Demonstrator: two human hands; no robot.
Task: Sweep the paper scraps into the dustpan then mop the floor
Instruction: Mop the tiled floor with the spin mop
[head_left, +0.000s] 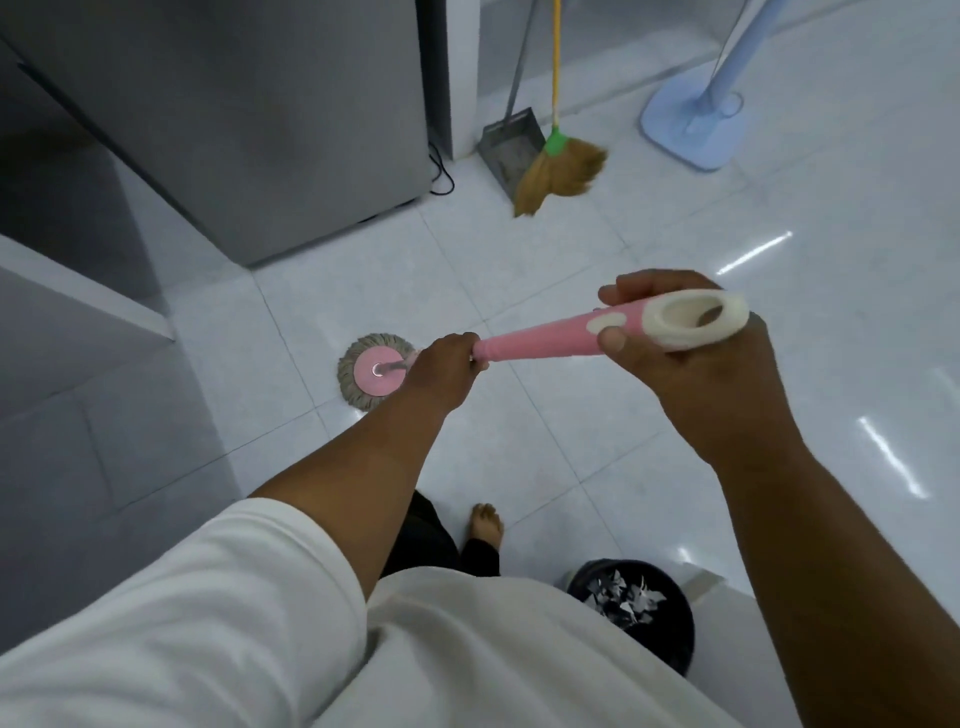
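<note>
A mop with a pink handle (540, 340) runs from my hands down to its round head (373, 370), a pink disc ringed by grey strands, lying flat on the white tiled floor (597, 260). My left hand (441, 371) grips the shaft low down. My right hand (696, 353) grips the top end beside the white loop cap. A grey dustpan (506, 148) and a straw broom (563, 171) with a yellow stick lean against the wall corner at the back. Paper scraps (626, 592) lie inside a dark bin (660, 639) at my right.
A grey cabinet (234, 130) stands at the back left with a black cable (441, 174) beside it. A grey counter edge (88, 296) juts in from the left. A light blue stand base (696, 124) sits at the back right. My bare foot (487, 525) is below the mop.
</note>
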